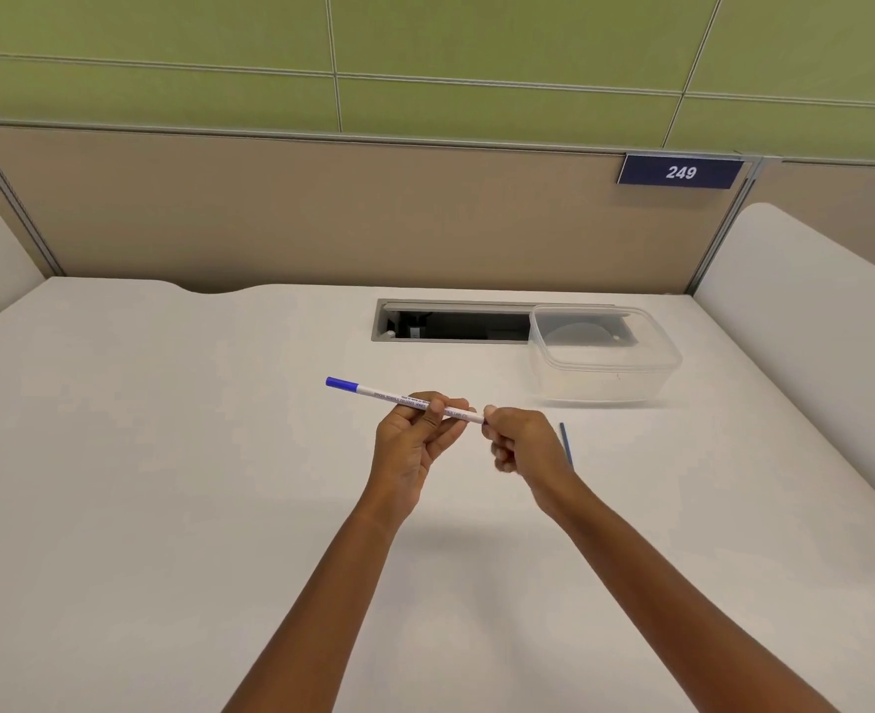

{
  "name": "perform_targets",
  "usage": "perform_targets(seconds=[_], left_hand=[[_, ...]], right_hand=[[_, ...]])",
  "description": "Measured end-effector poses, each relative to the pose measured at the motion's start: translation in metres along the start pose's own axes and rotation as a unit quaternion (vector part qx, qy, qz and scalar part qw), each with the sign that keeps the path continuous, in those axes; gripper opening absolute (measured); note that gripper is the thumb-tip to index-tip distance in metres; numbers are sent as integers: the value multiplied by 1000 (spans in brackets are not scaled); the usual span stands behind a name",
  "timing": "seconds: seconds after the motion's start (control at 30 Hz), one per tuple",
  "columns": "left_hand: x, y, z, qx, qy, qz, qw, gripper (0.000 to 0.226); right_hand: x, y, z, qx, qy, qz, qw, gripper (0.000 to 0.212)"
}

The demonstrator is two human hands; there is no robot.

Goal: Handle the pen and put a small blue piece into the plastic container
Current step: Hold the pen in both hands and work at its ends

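Observation:
A white pen [380, 393] with a blue cap at its left end is held level above the middle of the white desk [168, 481]. My left hand [415, 440] grips the pen's barrel from below. My right hand [520, 440] pinches the pen's right end, where a dark tip barely shows between the fingers. A thin blue stick-like piece [566, 444] lies on the desk just right of my right hand, partly hidden by it. The clear plastic container [605, 355] stands open and looks empty at the back right.
A rectangular cable slot [456, 321] is cut into the desk, partly under the container. Beige partition panels close off the back, with a blue "249" sign [680, 171] on top. White rounded dividers stand at the left and right sides.

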State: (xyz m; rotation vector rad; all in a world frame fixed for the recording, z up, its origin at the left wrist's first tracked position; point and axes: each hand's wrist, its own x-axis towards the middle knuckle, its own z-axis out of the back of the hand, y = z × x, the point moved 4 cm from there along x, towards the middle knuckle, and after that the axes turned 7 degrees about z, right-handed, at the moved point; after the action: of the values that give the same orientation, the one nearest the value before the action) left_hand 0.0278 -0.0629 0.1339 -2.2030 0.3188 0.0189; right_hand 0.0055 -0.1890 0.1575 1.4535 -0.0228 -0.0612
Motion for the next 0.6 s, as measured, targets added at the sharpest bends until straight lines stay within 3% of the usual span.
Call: perform_targets(seconds=[0.07,0.1,0.17,0.27,0.33,0.4,0.5,0.6], left_hand=[[0,0,0,10,4,-7,1000,16],[-1,0,0,15,4,-9,1000,16],[-1,1,1,16,-1,-11,1000,16],[-1,3,2,3,-16,-10,1000,14],[-1,4,4,-6,-26,-6,1000,15],[-2,4,6,-6,-34,-4,999,15],[-2,6,7,-5,-36,1,999,15],[-3,7,5,-16,-28,6,999,15]], right_hand=[[-2,-8,-4,175,29,-142,974,44],[-3,-10,-6,223,40,-174,958,44],[-4,-10,-6,211,48,-174,961,45],[-7,-2,-2,-59,8,-5,998,39],[-10,3,-1,-233,-26,132,963,22],[-14,7,0,-337,-41,224,914,10],[-18,12,-2,-437,-42,302,846,7],[-19,17,-2,-475,-48,344,809,10]])
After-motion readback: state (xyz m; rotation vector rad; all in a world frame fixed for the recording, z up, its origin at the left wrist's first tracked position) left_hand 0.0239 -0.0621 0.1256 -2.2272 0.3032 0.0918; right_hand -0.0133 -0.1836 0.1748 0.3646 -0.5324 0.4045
